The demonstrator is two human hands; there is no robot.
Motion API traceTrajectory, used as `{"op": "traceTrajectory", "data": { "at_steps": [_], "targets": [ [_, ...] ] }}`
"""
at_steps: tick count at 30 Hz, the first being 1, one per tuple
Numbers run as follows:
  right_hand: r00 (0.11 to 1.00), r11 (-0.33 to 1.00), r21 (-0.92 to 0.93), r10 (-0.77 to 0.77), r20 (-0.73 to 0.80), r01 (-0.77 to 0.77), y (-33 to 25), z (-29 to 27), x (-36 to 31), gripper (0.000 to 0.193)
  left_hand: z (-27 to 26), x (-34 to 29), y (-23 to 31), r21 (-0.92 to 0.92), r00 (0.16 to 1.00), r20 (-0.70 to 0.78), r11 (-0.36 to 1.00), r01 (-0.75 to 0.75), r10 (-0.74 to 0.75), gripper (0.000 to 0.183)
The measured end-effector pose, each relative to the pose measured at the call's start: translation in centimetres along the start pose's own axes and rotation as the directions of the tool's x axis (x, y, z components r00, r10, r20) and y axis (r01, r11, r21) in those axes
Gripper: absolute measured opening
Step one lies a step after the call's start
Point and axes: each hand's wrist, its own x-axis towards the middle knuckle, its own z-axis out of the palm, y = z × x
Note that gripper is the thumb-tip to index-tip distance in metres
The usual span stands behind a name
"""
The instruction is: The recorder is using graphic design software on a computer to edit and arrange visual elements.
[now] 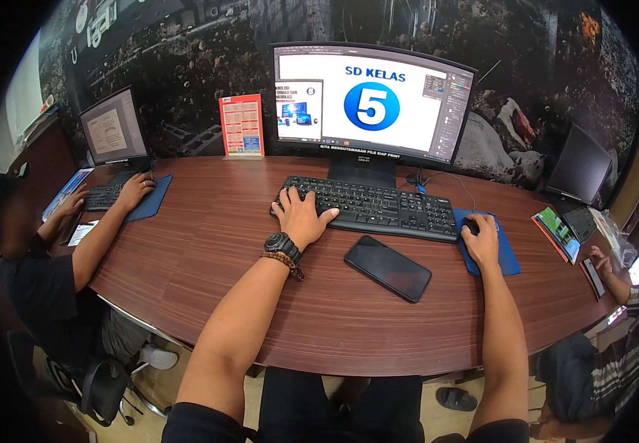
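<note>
My left hand (302,221), with a dark watch and beaded bracelet at its wrist, rests on the left end of a black keyboard (378,208). Its fingers are spread over the keys, the thumb stretched to the right. To the right of the keyboard, my right hand (484,242) is curled over a black computer mouse (471,225), mostly hidden beneath it. The mouse sits on a blue mouse pad (508,258). Between my forearms lies a black smartphone (388,269), its screen dark. Behind the keyboard a curved monitor (412,96) shows a design window with a blue circle.
A red-bordered calendar (242,125) stands left of the monitor on the brown desk (186,244). At far left, a person types at another monitor (114,127). At far right, another person holds a phone (593,277) near colourful booklets (558,230) and a dark monitor (579,164).
</note>
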Motion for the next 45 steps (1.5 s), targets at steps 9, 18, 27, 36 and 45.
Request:
{"op": "traceTrajectory", "data": {
  "at_steps": [9, 18, 27, 36, 45],
  "targets": [
    [1.000, 1.000, 0.010, -0.015, -0.021, 0.015, 0.2, 0.2, 0.0, 0.035, -1.0, 0.0, 0.2, -0.067, 0.996, -0.046, 0.995, -0.077, 0.074, 0.050],
    [1.000, 1.000, 0.007, -0.015, -0.014, 0.015, -0.1, 0.1, 0.0, 0.037, -2.2, 0.1, 0.8, 0.127, 0.969, -0.077, 0.966, -0.225, 0.235, 0.052],
    [0.998, 0.999, 0.002, -0.052, -0.042, 0.053, 0.4, 0.4, 0.1, 0.037, -0.8, 0.1, -0.2, 0.008, 0.994, -0.060, 0.996, -0.092, 0.092, 0.068],
    [0.999, 1.000, 0.003, -0.029, -0.021, 0.029, 0.2, 0.3, 0.0, 0.032, -0.5, 0.3, -0.1, 0.018, 0.999, 0.000, 0.999, -0.043, 0.043, 0.073],
    [0.999, 0.999, 0.003, -0.034, -0.025, 0.034, 0.6, 0.6, 0.1, 0.034, -1.9, 0.8, 2.3, 0.013, 0.966, 0.252, 0.998, 0.054, -0.055, 0.082]
  ]
}}
